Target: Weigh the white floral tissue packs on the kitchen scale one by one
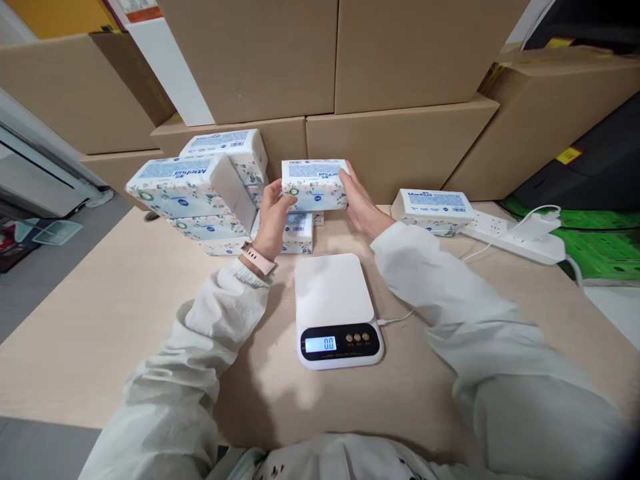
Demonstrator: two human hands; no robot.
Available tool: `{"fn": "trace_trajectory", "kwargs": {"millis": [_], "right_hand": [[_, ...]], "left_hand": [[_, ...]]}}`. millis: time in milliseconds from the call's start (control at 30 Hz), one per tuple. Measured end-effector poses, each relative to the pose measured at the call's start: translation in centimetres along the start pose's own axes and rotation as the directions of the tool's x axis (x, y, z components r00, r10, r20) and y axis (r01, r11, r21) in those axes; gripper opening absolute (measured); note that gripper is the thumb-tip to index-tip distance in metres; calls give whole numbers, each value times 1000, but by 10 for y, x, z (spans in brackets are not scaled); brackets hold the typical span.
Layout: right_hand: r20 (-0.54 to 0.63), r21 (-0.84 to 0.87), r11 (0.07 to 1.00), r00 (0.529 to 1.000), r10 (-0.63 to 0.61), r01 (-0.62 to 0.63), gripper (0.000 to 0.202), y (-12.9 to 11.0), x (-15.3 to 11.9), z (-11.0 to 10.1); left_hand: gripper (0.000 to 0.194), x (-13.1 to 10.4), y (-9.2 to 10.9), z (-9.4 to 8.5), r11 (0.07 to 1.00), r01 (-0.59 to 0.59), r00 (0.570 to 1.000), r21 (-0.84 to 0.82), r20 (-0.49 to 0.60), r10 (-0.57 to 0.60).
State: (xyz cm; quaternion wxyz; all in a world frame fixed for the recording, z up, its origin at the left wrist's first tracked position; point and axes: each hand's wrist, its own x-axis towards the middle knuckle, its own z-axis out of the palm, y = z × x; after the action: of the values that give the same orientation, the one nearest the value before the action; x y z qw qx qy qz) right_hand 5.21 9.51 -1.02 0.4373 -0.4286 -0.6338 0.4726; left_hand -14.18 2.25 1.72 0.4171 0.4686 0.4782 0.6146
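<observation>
A floral-printed pack of tissues [314, 187] is held up between my two hands, beyond the scale and over other packs. My left hand [273, 217] grips its left end, thumb on the near face. At the right end my right hand [361, 205] is wrapped round it, with some fingers hidden behind. Closer to me lies a white digital scale [334, 290], its plate bare and its display reading 0.0. To the left of my left hand stands a stack of similar tissue packs [193, 193]. One more tissue pack [433, 210] lies on the table to the right.
Large cardboard boxes [395, 150] form a wall behind the table [135, 320]. A white power strip [515, 237] with plugged-in cords lies at the right. From the scale's right side runs a thin white cable [397, 319].
</observation>
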Motion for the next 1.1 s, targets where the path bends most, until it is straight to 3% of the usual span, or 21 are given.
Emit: {"fn": "trace_trajectory", "kwargs": {"millis": [67,167,267,367,600,767,867,967,1100], "right_hand": [[-57,108,994,998,13,-6,76,-12,-42,-13],[-24,150,988,999,-39,42,76,-31,-119,-29],[34,99,993,998,60,-63,77,-40,-185,-32],[82,39,991,989,124,-127,84,-38,-218,-25],[165,17,993,980,110,-115,88,-15,-225,-6],[162,-26,992,978,128,-126,84,-1,-228,-3],[77,-136,985,990,115,-104,78,-4,-228,-7],[-68,-181,983,997,25,-38,72,-10,-225,-12],[-272,-196,980,958,-87,33,62,-14,-218,-15]], "left_hand": [[38,-32,15,-5,999,-7,989,-44,145,14],[37,-90,29,-20,998,-31,937,-45,347,45],[41,-138,28,-36,999,-32,918,-13,395,35],[39,-165,18,-48,1000,-27,927,6,373,23],[30,-186,-4,-61,998,6,965,62,262,-22],[29,-188,-11,-65,996,-10,978,92,209,-10],[28,-187,-18,-69,995,-39,984,96,178,21],[31,-187,-27,-72,993,-68,993,97,100,58],[36,-186,-36,-73,992,-69,998,106,11,68]]}}
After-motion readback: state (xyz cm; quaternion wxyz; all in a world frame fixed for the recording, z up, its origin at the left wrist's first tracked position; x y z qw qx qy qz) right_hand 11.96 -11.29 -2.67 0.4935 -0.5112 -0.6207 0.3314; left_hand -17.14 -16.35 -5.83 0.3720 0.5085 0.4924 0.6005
